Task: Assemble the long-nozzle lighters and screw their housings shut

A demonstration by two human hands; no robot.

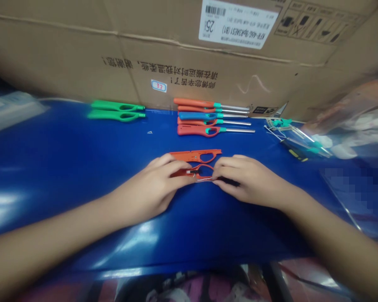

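Between my hands lies an orange lighter shell half (pixel 204 171), with a dark and white part and a white wire visible inside it. The fingers of my left hand (pixel 160 180) are closed on its left end. My right hand (pixel 245 176) pinches its right end with thumb and fingers; the exact spot is partly hidden by the fingertips. Just beyond it, a second orange shell half (pixel 189 156) rests flat on the blue table, close to my left fingertips.
Several assembled long lighters (pixel 201 130) lie in a row before a cardboard box (pixel 82 54). Two green lighter shells (pixel 113 115) are at the left. On the right are metal tubes with teal parts (pixel 297 136) and plastic bags (pixel 359 113). Tiny metal bits (pixel 149 132) sit on the blue table (pixel 66 167).
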